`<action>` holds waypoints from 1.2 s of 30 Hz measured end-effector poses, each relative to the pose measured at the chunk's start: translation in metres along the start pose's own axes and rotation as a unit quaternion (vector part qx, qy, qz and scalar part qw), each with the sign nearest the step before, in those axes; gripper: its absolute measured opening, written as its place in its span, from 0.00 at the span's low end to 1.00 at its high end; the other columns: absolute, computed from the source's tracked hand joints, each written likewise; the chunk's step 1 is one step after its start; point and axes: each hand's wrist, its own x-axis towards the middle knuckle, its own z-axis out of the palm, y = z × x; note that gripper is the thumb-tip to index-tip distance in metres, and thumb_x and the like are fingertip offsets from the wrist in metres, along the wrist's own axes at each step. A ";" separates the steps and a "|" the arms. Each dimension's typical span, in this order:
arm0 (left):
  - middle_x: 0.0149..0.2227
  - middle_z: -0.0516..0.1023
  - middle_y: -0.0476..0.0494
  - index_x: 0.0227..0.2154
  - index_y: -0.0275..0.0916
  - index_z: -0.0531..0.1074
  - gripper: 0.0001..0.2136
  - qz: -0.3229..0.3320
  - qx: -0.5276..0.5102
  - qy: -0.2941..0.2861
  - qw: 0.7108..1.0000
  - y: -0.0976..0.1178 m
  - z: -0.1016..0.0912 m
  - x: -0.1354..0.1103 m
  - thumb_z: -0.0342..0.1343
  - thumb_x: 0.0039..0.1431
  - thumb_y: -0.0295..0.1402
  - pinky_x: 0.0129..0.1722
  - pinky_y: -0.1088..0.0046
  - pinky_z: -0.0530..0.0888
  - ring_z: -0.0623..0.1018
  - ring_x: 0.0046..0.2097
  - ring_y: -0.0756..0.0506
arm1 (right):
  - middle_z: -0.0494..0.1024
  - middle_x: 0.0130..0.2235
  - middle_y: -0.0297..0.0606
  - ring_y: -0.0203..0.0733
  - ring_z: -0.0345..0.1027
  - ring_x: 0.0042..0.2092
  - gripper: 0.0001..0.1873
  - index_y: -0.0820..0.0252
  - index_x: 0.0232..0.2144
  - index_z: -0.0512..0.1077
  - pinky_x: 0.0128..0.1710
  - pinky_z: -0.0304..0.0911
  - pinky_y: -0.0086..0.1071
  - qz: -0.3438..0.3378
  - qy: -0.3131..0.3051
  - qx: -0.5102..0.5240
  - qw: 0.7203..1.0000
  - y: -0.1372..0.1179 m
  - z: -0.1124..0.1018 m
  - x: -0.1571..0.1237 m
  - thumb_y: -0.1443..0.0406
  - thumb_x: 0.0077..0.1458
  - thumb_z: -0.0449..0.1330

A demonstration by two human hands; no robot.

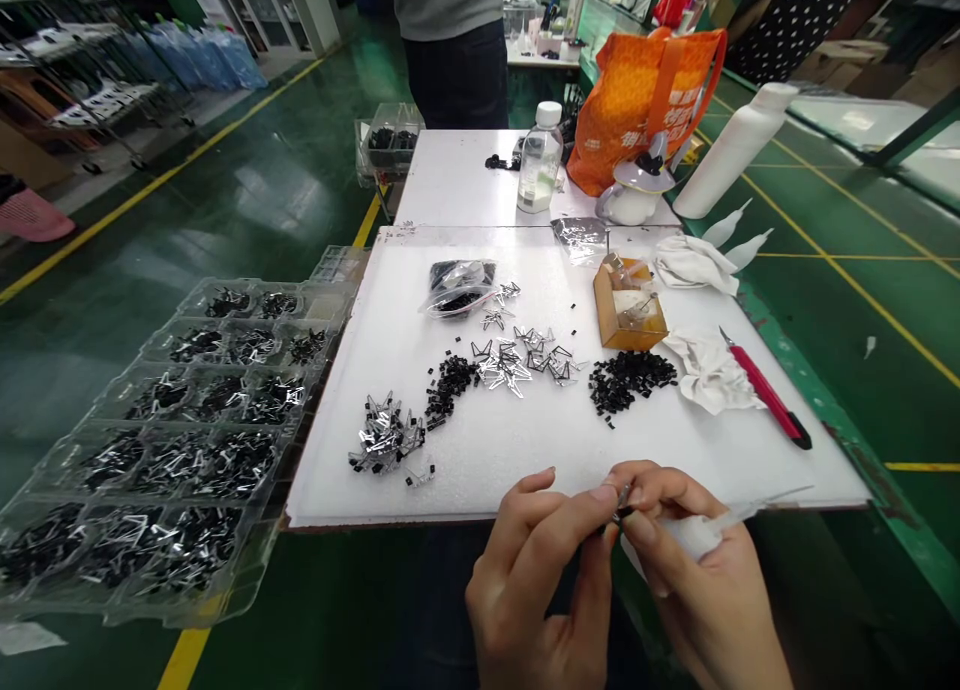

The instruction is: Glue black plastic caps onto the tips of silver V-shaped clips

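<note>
My left hand (544,580) and my right hand (694,580) meet at the near edge of the white board (525,440). Both pinch one small metal-and-black part (621,502) between thumb and fingertips. My right hand also holds a white cloth (694,535) and a thin clear strip that sticks out to the right. On the board ahead lie a pile of finished metal clips (384,438), small black blocks (450,380), loose silver clips (517,360) and another black heap (628,378).
Clear trays (172,440) full of parts stand to the left. An orange box (628,315), white rags (709,370), a red knife (769,395), a plastic bag (459,285), a bottle (538,160) and an orange bag (645,95) sit further back. A person (450,40) stands beyond the far table.
</note>
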 end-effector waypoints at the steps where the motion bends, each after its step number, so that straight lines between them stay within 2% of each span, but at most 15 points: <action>1: 0.34 0.88 0.52 0.44 0.58 0.87 0.27 0.009 -0.001 0.000 1.000 0.000 0.000 0.000 0.66 0.56 0.12 0.54 0.63 0.80 0.85 0.38 0.44 | 0.80 0.40 0.39 0.32 0.65 0.26 0.08 0.53 0.31 0.80 0.26 0.65 0.27 -0.005 -0.001 -0.004 1.000 0.000 0.000 0.000 0.61 0.53 0.75; 5: 0.33 0.87 0.53 0.43 0.59 0.87 0.28 0.022 0.010 0.010 1.000 0.001 0.002 0.000 0.66 0.55 0.12 0.55 0.60 0.80 0.84 0.33 0.46 | 0.80 0.37 0.39 0.38 0.74 0.35 0.08 0.53 0.30 0.80 0.35 0.72 0.28 -0.033 0.019 -0.019 0.999 -0.003 0.003 0.003 0.61 0.52 0.76; 10: 0.33 0.87 0.51 0.41 0.58 0.87 0.23 -0.016 0.014 -0.012 1.000 0.003 0.000 -0.001 0.66 0.59 0.15 0.59 0.56 0.78 0.83 0.33 0.46 | 0.82 0.36 0.39 0.41 0.77 0.39 0.08 0.53 0.30 0.80 0.37 0.74 0.27 -0.048 0.036 -0.032 0.998 -0.005 0.007 0.005 0.61 0.51 0.77; 12: 0.33 0.87 0.51 0.42 0.58 0.87 0.22 -0.012 0.017 -0.018 1.000 0.000 -0.001 -0.001 0.66 0.59 0.16 0.60 0.56 0.77 0.84 0.33 0.46 | 0.83 0.37 0.39 0.42 0.78 0.41 0.08 0.52 0.30 0.81 0.40 0.75 0.27 -0.059 0.040 -0.040 0.997 -0.005 0.006 0.004 0.62 0.52 0.76; 15: 0.33 0.87 0.53 0.45 0.56 0.86 0.25 0.071 0.045 -0.017 0.996 -0.008 -0.003 0.002 0.66 0.57 0.14 0.56 0.61 0.80 0.84 0.32 0.48 | 0.84 0.38 0.38 0.41 0.80 0.40 0.06 0.51 0.32 0.81 0.41 0.76 0.26 -0.072 0.032 -0.054 0.995 -0.005 0.004 0.003 0.64 0.53 0.76; 18: 0.34 0.86 0.51 0.48 0.45 0.84 0.24 0.199 0.095 -0.056 0.974 -0.016 -0.006 0.008 0.64 0.55 0.11 0.55 0.66 0.82 0.84 0.31 0.50 | 0.85 0.37 0.37 0.39 0.81 0.40 0.07 0.51 0.33 0.80 0.41 0.76 0.24 -0.094 0.025 -0.059 0.994 -0.006 0.004 0.004 0.64 0.55 0.75; 20: 0.35 0.86 0.49 0.47 0.38 0.82 0.22 0.238 0.110 -0.082 0.961 -0.019 -0.008 0.011 0.62 0.54 0.10 0.56 0.68 0.81 0.84 0.32 0.51 | 0.85 0.37 0.35 0.37 0.81 0.39 0.07 0.51 0.34 0.79 0.41 0.76 0.23 -0.114 0.020 -0.069 0.991 -0.007 0.005 0.005 0.65 0.56 0.74; 21: 0.35 0.85 0.49 0.47 0.37 0.82 0.21 0.237 0.109 -0.084 0.962 -0.020 -0.009 0.012 0.62 0.54 0.10 0.57 0.69 0.80 0.84 0.33 0.51 | 0.84 0.36 0.35 0.36 0.81 0.39 0.07 0.50 0.35 0.78 0.41 0.75 0.22 -0.126 0.016 -0.078 0.989 -0.008 0.005 0.005 0.65 0.57 0.73; 25: 0.40 0.86 0.53 0.47 0.42 0.80 0.20 0.166 0.072 -0.082 0.980 -0.021 -0.009 0.010 0.62 0.58 0.12 0.60 0.75 0.77 0.85 0.41 0.52 | 0.81 0.29 0.32 0.36 0.82 0.40 0.08 0.49 0.39 0.78 0.42 0.74 0.21 -0.187 0.013 -0.133 0.973 -0.008 0.007 0.006 0.67 0.60 0.71; 27: 0.41 0.87 0.54 0.49 0.46 0.80 0.21 0.128 0.045 -0.082 0.987 -0.022 -0.008 0.006 0.61 0.60 0.15 0.60 0.76 0.77 0.85 0.42 0.52 | 0.81 0.28 0.31 0.36 0.82 0.40 0.08 0.49 0.40 0.77 0.44 0.75 0.22 -0.208 0.023 -0.150 0.966 -0.007 0.008 0.002 0.68 0.60 0.70; 29: 0.40 0.86 0.56 0.49 0.50 0.81 0.21 0.082 0.020 -0.072 0.994 -0.023 -0.007 0.003 0.62 0.61 0.17 0.55 0.80 0.78 0.84 0.41 0.53 | 0.82 0.30 0.32 0.37 0.81 0.40 0.09 0.49 0.42 0.78 0.44 0.75 0.25 -0.215 0.029 -0.157 0.963 -0.004 0.009 -0.001 0.67 0.60 0.71; 31: 0.38 0.85 0.56 0.47 0.53 0.83 0.19 0.012 -0.009 -0.051 0.999 -0.023 -0.006 0.000 0.64 0.60 0.19 0.46 0.85 0.80 0.83 0.39 0.53 | 0.81 0.29 0.32 0.39 0.80 0.38 0.10 0.49 0.44 0.79 0.40 0.75 0.26 -0.211 0.039 -0.158 0.964 0.000 0.007 -0.001 0.64 0.60 0.71; 34: 0.35 0.83 0.52 0.43 0.49 0.85 0.11 -0.135 -0.065 -0.008 0.989 -0.021 -0.005 0.000 0.68 0.60 0.26 0.41 0.82 0.81 0.84 0.37 0.51 | 0.82 0.33 0.37 0.36 0.72 0.29 0.11 0.53 0.48 0.80 0.27 0.67 0.26 -0.205 0.088 -0.190 0.956 0.003 -0.007 0.021 0.58 0.64 0.67; 36: 0.34 0.82 0.49 0.42 0.44 0.85 0.09 -0.218 -0.101 0.019 0.971 -0.018 -0.006 0.004 0.72 0.58 0.33 0.41 0.77 0.83 0.86 0.37 0.47 | 0.82 0.36 0.41 0.33 0.61 0.23 0.17 0.58 0.48 0.80 0.23 0.60 0.29 -0.232 0.141 -0.250 0.929 -0.003 -0.022 0.054 0.53 0.67 0.62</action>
